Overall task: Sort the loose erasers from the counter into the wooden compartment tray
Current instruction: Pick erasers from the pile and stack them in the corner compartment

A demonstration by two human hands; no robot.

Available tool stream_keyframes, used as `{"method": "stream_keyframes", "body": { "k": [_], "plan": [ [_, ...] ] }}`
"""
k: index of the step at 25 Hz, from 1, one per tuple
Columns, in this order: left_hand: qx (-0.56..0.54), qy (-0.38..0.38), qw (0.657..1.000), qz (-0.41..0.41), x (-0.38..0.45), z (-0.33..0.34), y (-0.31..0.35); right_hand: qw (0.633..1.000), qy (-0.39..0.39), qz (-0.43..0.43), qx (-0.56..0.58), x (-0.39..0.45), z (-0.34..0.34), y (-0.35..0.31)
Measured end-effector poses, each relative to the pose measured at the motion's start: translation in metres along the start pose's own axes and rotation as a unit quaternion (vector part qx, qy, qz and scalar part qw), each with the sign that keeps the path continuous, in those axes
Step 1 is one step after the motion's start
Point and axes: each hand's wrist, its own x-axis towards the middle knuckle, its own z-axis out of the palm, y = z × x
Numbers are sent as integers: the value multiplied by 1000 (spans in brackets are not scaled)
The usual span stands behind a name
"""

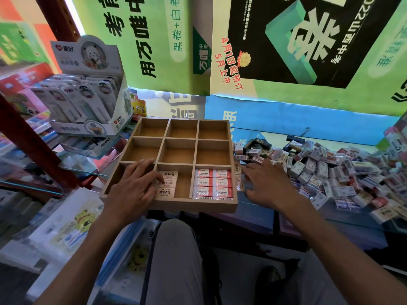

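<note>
Erasers: loose pile (330,170) on the counter, right of the tray; some already sorted in the tray's near row.
My lap: grey trousers (176,260) at bottom of view, below the tray.
My left hand (132,186): fingers straight, spread over the near-left and near-middle compartments, fingertips touching the white erasers.
My right hand (267,183): palm down just beside the tray's right wall, fingers loosely bent over erasers at the pile's edge; can't tell if it grips one.
Tray (167,205): wooden, three by three, on the counter edge in front of me.
Near-middle compartment: three white erasers (168,183) stacked along its left side.
Near-right compartment: filled with red-and-white 2B erasers (213,183) in two columns.
Middle and far rows: bare wood.
Left, farther: display box (88,95) of carded packs.
Back: green posters (154,40) behind the counter.
</note>
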Motion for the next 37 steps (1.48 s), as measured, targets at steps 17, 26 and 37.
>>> {"method": "stream_keyframes", "body": {
  "k": [17,26,37],
  "plan": [
    [5,13,1000,5,-1,0,0,975,18,-67,211,7,-3,2],
    [9,18,1000,6,0,1,1,990,-28,-56,123,2,-3,0],
    [14,18,1000,9,-1,1,1,984,130,70,96,-23,12,-8]
  ]
}}
